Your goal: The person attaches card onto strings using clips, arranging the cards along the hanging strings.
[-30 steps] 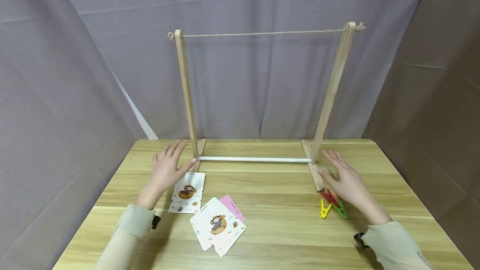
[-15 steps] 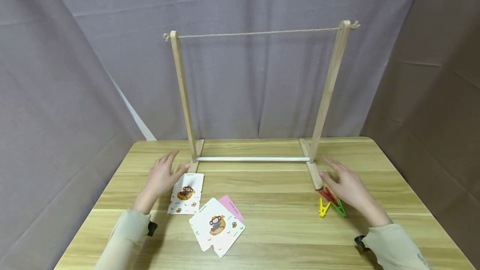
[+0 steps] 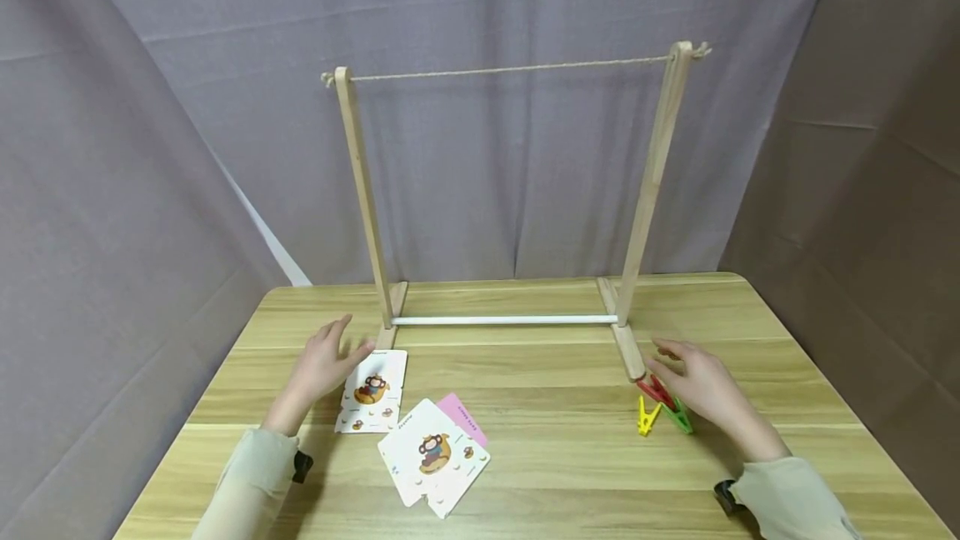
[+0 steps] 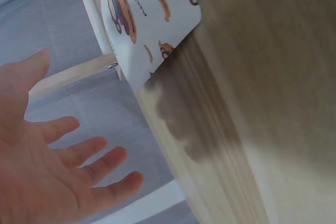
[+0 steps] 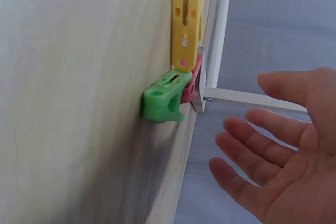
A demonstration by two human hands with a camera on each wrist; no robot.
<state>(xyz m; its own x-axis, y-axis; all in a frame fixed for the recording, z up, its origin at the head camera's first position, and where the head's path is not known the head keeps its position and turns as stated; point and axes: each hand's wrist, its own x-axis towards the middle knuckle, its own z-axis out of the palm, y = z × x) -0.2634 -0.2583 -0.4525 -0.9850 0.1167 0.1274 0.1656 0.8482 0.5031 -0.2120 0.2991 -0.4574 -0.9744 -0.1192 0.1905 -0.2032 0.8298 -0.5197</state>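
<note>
My left hand (image 3: 320, 363) hovers over the table's left side with fingers spread, holding nothing, beside a white card printed with a monkey (image 3: 371, 390). In the left wrist view, the same card (image 4: 147, 14) lies beyond the thumb. Over on the right, my right hand (image 3: 697, 377) is also raised and bare, fingers loosely bent. Close by it lie a yellow clothespin (image 3: 647, 417), a red clothespin (image 3: 657, 392) and a green clothespin (image 3: 680, 417). Between the hands stands a wooden frame (image 3: 647, 207) with a rope (image 3: 510, 69) strung across its top.
Overlapping monkey cards (image 3: 427, 457) and a pink card (image 3: 463, 417) lie front centre on the wooden table (image 3: 555, 473). A white rod (image 3: 502, 320) joins the frame's feet low down. Grey curtains (image 3: 465, 182) enclose the back and sides.
My left hand has drawn back from the frame's left foot toward me. My right hand has shifted slightly away from the right post, its fingers bending a little more.
</note>
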